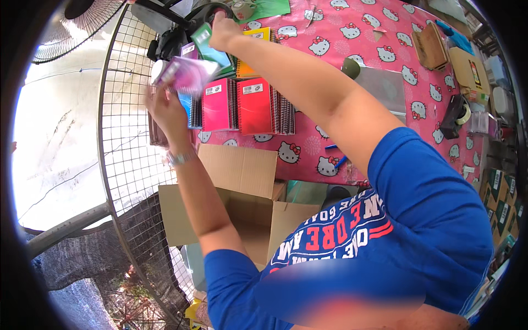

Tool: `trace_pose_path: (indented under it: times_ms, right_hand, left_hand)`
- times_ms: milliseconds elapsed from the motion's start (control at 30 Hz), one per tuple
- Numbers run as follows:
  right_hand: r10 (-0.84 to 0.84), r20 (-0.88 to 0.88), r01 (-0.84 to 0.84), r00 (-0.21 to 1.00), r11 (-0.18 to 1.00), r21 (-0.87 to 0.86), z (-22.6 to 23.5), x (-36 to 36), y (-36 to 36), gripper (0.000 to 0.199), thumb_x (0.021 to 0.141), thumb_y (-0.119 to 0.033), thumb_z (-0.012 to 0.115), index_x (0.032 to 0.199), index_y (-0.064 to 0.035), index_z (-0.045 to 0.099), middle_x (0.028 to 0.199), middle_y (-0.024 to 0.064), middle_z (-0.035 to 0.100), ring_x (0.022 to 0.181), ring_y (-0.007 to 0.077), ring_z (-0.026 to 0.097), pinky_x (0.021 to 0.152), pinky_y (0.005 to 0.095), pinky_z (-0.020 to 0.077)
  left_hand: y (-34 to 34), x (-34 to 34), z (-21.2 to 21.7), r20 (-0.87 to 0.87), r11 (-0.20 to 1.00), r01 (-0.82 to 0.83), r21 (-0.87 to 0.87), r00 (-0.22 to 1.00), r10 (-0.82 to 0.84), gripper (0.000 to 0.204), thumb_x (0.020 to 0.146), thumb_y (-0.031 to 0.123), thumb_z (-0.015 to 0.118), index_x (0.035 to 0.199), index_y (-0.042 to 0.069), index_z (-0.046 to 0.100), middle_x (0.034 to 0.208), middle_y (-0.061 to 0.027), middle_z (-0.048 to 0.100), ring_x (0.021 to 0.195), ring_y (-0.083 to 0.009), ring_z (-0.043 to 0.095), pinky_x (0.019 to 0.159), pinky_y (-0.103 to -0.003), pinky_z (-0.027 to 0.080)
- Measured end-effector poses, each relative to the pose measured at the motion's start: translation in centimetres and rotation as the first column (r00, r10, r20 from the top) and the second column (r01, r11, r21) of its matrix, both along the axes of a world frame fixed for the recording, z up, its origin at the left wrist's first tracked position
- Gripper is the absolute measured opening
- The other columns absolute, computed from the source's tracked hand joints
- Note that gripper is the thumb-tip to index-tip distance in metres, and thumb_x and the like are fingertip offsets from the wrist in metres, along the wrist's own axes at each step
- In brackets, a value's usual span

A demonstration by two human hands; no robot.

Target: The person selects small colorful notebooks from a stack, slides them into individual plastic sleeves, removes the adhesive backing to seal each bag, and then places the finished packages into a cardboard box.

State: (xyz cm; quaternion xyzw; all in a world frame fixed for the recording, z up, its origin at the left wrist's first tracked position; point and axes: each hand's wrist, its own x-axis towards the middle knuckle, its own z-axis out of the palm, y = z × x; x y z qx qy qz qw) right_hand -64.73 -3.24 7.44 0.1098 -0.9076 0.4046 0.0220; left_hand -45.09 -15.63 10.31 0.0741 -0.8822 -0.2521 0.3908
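Observation:
My left hand (165, 113) is raised at the table's left edge and grips a purple-pink spiral notebook (188, 74). A wristwatch (180, 158) sits on that wrist. My right hand (223, 30) reaches further back and holds a green notebook (208, 45) by its top, above the rows of notebooks. Pink (218, 104) and red (257, 105) spiral notebooks stand in stacks on the pink patterned tablecloth (379, 33), with a yellow one (258, 34) behind them. Both hands are close to these stacks.
An open cardboard box (242, 181) stands below the table edge in front of me. A wire mesh panel (124, 137) and a fan (82, 22) are at the left. A black tape dispenser (454, 116), brown boxes (432, 47) and a blue pen (336, 160) lie on the table.

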Motion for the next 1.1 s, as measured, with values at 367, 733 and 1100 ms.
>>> trace_pose_path:
  times_ms: [367, 733, 1100]
  right_hand:
    - [-0.192, 0.356, 0.179, 0.915, 0.981, 0.068, -2.8, 4.0, 8.5, 0.077, 0.064, -0.041, 0.082, 0.123, -0.0004, 0.053, 0.134, 0.0191, 0.043, 0.124, 0.0334, 0.045, 0.097, 0.0381, 0.0457]
    - [0.758, 0.154, -0.625, 0.633, 0.619, -0.475, 6.1, 11.0, 8.4, 0.074, 0.065, -0.030, 0.083, 0.124, -0.0003, 0.050, 0.113, 0.0204, 0.060, 0.103, 0.0304, 0.060, 0.090, 0.0394, 0.0485]
    - [0.174, -0.015, -0.174, 0.985, 0.984, -0.044, -3.9, 16.3, 13.2, 0.053, 0.076, -0.031, 0.075, 0.108, 0.0036, 0.052, 0.105, 0.0195, 0.057, 0.097, 0.0318, 0.059, 0.086, 0.0395, 0.0477]
  left_hand:
    - [8.4, 10.5, -5.7, -0.381, -0.104, 0.383, 0.918, 0.924, 0.036, 0.027, 0.087, -0.007, 0.043, 0.111, 0.000, 0.052, 0.110, -0.0165, 0.059, 0.098, -0.0244, 0.062, 0.082, -0.033, 0.056]
    - [12.6, 14.2, -5.3, -0.428, -0.190, 0.415, 0.890, 0.903, -0.033, 0.043, 0.095, 0.020, 0.046, 0.136, 0.008, 0.042, 0.129, -0.0139, 0.052, 0.114, -0.0278, 0.056, 0.096, -0.046, 0.048]
    - [13.2, 19.3, -11.8, -0.342, -0.493, 0.330, 0.805, 0.937, 0.069, 0.041, 0.078, 0.011, 0.051, 0.117, 0.000, 0.055, 0.113, -0.0136, 0.062, 0.105, -0.0309, 0.061, 0.095, -0.046, 0.048]
